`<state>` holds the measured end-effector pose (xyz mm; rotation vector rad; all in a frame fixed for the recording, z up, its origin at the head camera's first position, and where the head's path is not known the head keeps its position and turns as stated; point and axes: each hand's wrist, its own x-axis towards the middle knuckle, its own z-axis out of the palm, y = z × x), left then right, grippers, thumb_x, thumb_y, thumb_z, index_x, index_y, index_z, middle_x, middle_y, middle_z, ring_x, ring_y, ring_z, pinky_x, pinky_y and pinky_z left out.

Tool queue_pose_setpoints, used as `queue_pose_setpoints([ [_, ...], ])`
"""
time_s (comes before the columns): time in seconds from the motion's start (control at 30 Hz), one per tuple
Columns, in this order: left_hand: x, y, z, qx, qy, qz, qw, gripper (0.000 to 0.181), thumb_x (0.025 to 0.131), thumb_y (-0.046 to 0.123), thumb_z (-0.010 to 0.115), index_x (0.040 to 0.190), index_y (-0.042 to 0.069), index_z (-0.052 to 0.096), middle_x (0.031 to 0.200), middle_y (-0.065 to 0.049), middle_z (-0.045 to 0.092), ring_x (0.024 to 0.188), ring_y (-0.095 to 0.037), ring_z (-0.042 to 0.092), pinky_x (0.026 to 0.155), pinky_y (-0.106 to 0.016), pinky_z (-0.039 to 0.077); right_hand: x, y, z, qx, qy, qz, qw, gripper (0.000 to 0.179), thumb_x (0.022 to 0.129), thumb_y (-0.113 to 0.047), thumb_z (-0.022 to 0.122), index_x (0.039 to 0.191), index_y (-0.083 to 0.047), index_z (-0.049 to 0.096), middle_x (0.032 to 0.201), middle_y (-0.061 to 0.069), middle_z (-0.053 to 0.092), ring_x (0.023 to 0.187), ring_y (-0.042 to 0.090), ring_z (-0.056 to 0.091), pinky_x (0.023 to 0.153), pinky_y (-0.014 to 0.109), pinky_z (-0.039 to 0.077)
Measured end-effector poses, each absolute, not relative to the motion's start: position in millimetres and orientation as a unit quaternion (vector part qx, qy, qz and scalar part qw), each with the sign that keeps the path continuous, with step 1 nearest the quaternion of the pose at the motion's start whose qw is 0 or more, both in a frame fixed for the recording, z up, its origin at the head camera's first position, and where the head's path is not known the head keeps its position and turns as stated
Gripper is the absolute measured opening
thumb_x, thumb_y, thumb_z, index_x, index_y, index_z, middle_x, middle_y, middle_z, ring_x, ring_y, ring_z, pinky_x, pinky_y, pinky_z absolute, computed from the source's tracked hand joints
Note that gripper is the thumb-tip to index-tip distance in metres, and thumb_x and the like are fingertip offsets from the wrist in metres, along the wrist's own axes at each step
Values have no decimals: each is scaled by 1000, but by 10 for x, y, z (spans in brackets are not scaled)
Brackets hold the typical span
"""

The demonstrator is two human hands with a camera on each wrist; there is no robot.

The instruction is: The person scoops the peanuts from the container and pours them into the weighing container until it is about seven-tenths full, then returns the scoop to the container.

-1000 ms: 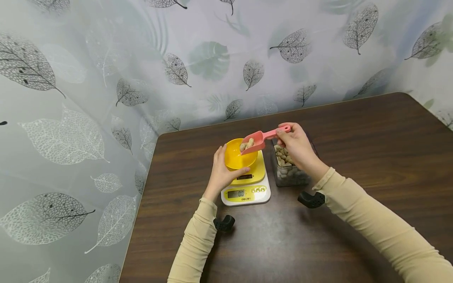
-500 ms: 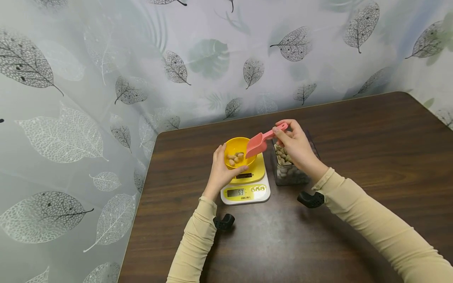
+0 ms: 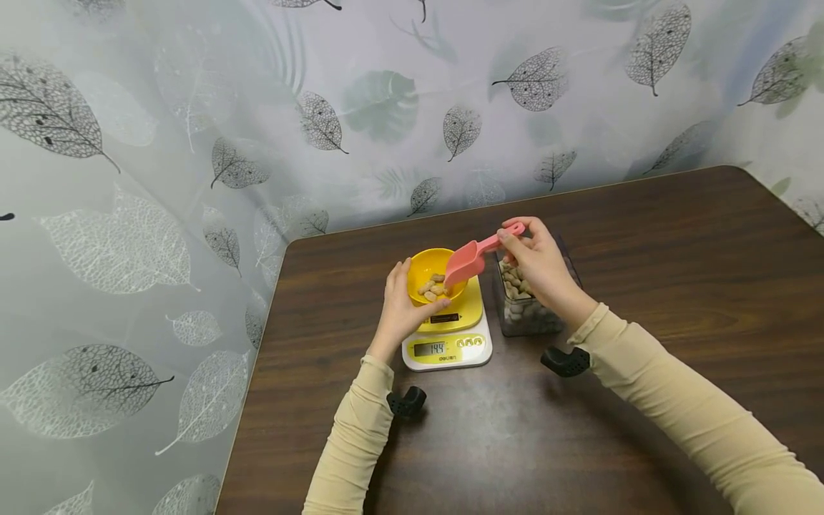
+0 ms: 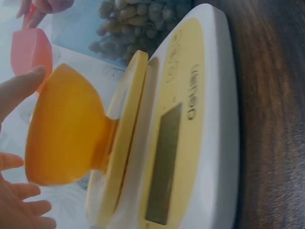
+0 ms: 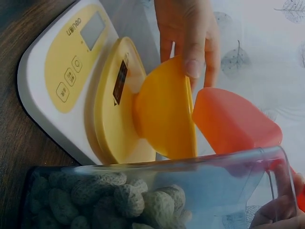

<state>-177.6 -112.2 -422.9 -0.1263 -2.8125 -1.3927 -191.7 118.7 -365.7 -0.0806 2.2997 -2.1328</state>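
A yellow bowl stands on the round-cornered plate of a yellow-and-white kitchen scale, with several peanuts inside. My left hand holds the bowl from its left side, thumb at the near rim and fingers spread along the other side. In the right wrist view, the left thumb lies against the bowl's rim. Pinched by its handle in my right hand is a pink scoop, tilted down with its lip at the bowl's right rim. Digits show on the scale's display.
Right of the scale, under my right hand, a clear plastic container holds many unshelled peanuts. Everything stands on a dark wooden table. Leaf-patterned curtain covers the walls behind and to the left.
The scoop has tipped downward and the peanuts it carried have dropped into the bowl. The scale's reading has risen from zero. My left hand stays at the bowl.
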Motion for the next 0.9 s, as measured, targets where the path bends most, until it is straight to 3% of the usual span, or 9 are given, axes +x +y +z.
queue_pose_setpoints([
  [0.13, -1773, -1141, -4159, -38, -897, -441, 9, 99, 73, 43, 76, 150, 18, 20, 157, -10, 11, 143, -31, 14, 110, -59, 26, -1927, 1192, -3642, -25, 732, -680, -4, 38, 96, -31, 50, 124, -9, 39, 86, -8, 58, 68, 8, 49, 67, 15, 45],
  [0.37, -1796, -1113, -3994, -67, -895, -441, 21, 94, 74, 42, 76, 149, 20, 23, 157, -4, 10, 146, -26, 0, 112, -61, 18, -1949, 1254, -3489, -41, 675, -736, -34, 28, 94, -27, 54, 116, -12, 43, 84, -5, 57, 64, 6, 48, 64, 17, 42],
  [0.9, -1801, -605, -3747, -161, -889, -429, 0, 93, 75, 44, 74, 149, 27, 20, 158, 0, 8, 147, -23, -1, 115, -57, 18, -1868, 1739, -3203, -74, 578, -803, -125, 26, 91, -18, 58, 112, -10, 45, 83, -1, 59, 63, 9, 49, 64, 17, 42],
])
